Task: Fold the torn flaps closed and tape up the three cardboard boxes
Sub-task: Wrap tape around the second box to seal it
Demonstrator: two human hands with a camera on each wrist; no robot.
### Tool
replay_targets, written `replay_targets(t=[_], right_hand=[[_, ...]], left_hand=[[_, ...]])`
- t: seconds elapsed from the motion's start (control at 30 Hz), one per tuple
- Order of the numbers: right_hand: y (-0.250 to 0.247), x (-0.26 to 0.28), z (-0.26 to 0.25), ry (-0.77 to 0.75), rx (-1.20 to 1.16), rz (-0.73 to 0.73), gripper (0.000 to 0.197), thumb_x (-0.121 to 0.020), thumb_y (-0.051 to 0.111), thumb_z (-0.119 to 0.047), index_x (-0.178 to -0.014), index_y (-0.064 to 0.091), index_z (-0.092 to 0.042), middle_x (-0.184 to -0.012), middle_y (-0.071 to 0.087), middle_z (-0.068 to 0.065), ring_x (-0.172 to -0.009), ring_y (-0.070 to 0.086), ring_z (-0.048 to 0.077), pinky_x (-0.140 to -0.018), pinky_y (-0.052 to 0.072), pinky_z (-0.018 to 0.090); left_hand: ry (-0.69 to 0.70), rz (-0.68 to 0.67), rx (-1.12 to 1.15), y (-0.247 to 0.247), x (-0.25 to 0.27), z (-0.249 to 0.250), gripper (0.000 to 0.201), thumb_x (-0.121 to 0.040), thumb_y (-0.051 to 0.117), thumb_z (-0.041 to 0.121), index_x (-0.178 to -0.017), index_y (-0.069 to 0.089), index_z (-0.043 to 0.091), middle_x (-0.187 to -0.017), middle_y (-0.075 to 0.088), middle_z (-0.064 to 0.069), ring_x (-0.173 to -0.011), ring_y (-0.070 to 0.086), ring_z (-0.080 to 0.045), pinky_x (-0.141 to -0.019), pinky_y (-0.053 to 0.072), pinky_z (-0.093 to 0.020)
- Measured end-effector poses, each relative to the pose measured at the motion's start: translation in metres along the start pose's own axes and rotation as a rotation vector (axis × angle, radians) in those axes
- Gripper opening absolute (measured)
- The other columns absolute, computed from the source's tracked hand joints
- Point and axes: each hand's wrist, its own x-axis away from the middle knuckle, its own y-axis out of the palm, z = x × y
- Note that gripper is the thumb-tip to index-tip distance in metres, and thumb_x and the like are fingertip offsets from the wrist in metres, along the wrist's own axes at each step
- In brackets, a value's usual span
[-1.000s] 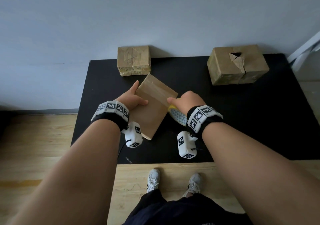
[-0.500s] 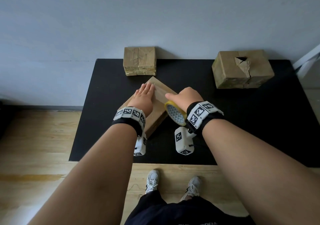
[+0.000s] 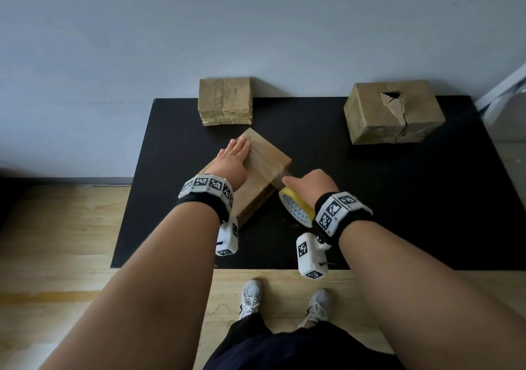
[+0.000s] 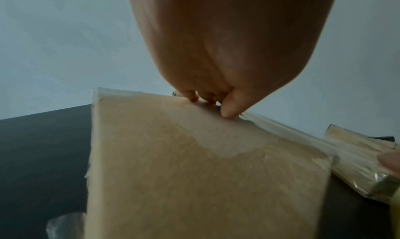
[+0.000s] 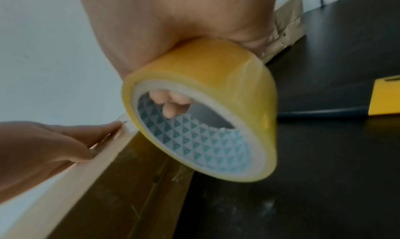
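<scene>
Black mat [image 3: 398, 199] on wood floor [image 3: 57, 241], white sneakers [image 3: 250, 298], grey wall [image 3: 256, 28]

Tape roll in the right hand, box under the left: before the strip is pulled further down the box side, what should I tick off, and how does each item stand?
1. Left hand presses flat on the near box: ok.
2. Right hand grips the tape roll, fingers through its core: ok.
3. Tape strip runs from the box top to the roll: ok.
4. Strip lies smooth, without wrinkles: cannot tell.
5. Right far box flaps closed: not ok, torn hole open.
6. Left far box sealed: cannot tell.
</scene>
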Motion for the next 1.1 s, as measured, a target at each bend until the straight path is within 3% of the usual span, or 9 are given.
replay_targets(t=[0.17, 0.27, 0.37, 0.53, 0.6, 0.7, 0.87, 1.0, 1.1], right_hand=[[0.006, -0.002, -0.001, 0.036, 0.036, 0.008, 0.061, -0.088, 0.060, -0.053, -0.129, 0.054, -0.009, -0.095, 0.059, 0.007, -0.082, 0.059, 0.023, -0.069, 0.048, 0.035], [0.011, -0.006, 0.001, 0.039, 0.035, 0.006, 0.062, -0.088, 0.059, -0.054, -0.129, 0.055, -0.008, -0.096, 0.059, 0.007, -0.084, 0.058, 0.024, -0.071, 0.048, 0.034], [0.015, -0.008, 0.000, 0.023, 0.036, 0.007, 0.054, -0.086, 0.058, -0.053, -0.114, 0.060, -0.007, -0.090, 0.062, 0.007, -0.081, 0.061, 0.025, -0.069, 0.049, 0.033], [0.019, -0.010, -0.006, 0.000, 0.064, 0.007, 0.041, -0.085, 0.055, -0.052, -0.080, 0.057, -0.011, -0.076, 0.060, 0.006, -0.068, 0.059, 0.023, -0.061, 0.043, 0.031], [0.020, -0.011, -0.009, -0.010, 0.077, 0.006, 0.043, -0.085, 0.055, -0.054, -0.084, 0.059, -0.011, -0.077, 0.061, 0.006, -0.068, 0.059, 0.024, -0.062, 0.044, 0.032], [0.020, -0.013, -0.010, -0.004, 0.091, -0.009, 0.046, -0.085, 0.055, -0.058, -0.086, 0.057, -0.012, -0.075, 0.058, 0.005, -0.066, 0.057, 0.022, -0.064, 0.044, 0.032], [0.019, -0.014, -0.009, -0.008, 0.116, 0.016, 0.046, -0.086, 0.054, -0.059, -0.089, 0.056, -0.013, -0.070, 0.052, 0.003, -0.063, 0.052, 0.020, -0.065, 0.042, 0.032], [0.015, -0.008, -0.010, -0.002, 0.157, 0.009, 0.043, -0.088, 0.053, -0.057, -0.090, 0.051, -0.014, -0.069, 0.045, 0.003, -0.073, 0.052, 0.024, -0.068, 0.041, 0.033], [0.012, -0.007, -0.008, -0.003, 0.176, 0.004, 0.044, -0.089, 0.051, -0.056, -0.091, 0.053, -0.013, -0.070, 0.045, 0.004, -0.064, 0.049, 0.021, -0.068, 0.041, 0.032]], left_hand=[[0.015, -0.007, 0.005, 0.001, 0.000, -0.003, 0.083, -0.087, 0.036, -0.008, -0.155, -0.001, 0.022, -0.162, -0.011, 0.005, -0.148, -0.015, -0.014, -0.119, -0.006, -0.035], [0.022, 0.010, 0.005, 0.001, 0.002, -0.003, 0.082, -0.087, 0.034, -0.008, -0.155, -0.002, 0.021, -0.162, -0.011, 0.005, -0.148, -0.014, -0.013, -0.120, -0.006, -0.034], [0.023, 0.033, -0.008, 0.004, 0.007, 0.000, 0.083, -0.086, 0.034, -0.008, -0.156, -0.002, 0.021, -0.162, -0.012, 0.005, -0.148, -0.014, -0.013, -0.121, -0.006, -0.034], [0.083, 0.216, -0.064, 0.022, 0.026, 0.003, 0.081, -0.089, 0.031, -0.006, -0.155, -0.005, 0.023, -0.162, -0.013, 0.008, -0.147, -0.016, -0.009, -0.120, -0.007, -0.027], [0.135, 0.212, -0.115, 0.028, 0.031, 0.007, 0.071, -0.097, 0.031, 0.006, -0.155, -0.005, 0.023, -0.162, -0.013, 0.008, -0.147, -0.016, -0.009, -0.120, -0.007, -0.029], [0.174, 0.172, -0.162, 0.037, 0.030, 0.014, 0.057, -0.105, 0.017, 0.041, -0.155, -0.004, 0.024, -0.162, -0.010, 0.009, -0.147, -0.015, -0.008, -0.119, -0.009, -0.029], [0.151, 0.145, -0.215, 0.048, 0.025, 0.015, 0.060, -0.103, 0.011, 0.050, -0.155, -0.007, 0.026, -0.161, -0.014, 0.010, -0.146, -0.018, -0.006, -0.119, -0.012, -0.032], [0.158, 0.128, -0.271, 0.044, 0.026, 0.016, 0.082, -0.095, 0.033, 0.060, -0.155, -0.011, 0.025, -0.161, -0.017, 0.007, -0.147, -0.019, -0.011, -0.121, -0.010, -0.038], [0.134, 0.163, -0.316, 0.041, 0.029, 0.011, 0.102, -0.081, 0.053, 0.064, -0.153, -0.012, 0.033, -0.161, -0.020, 0.002, -0.147, -0.022, -0.020, -0.119, -0.011, -0.046]])
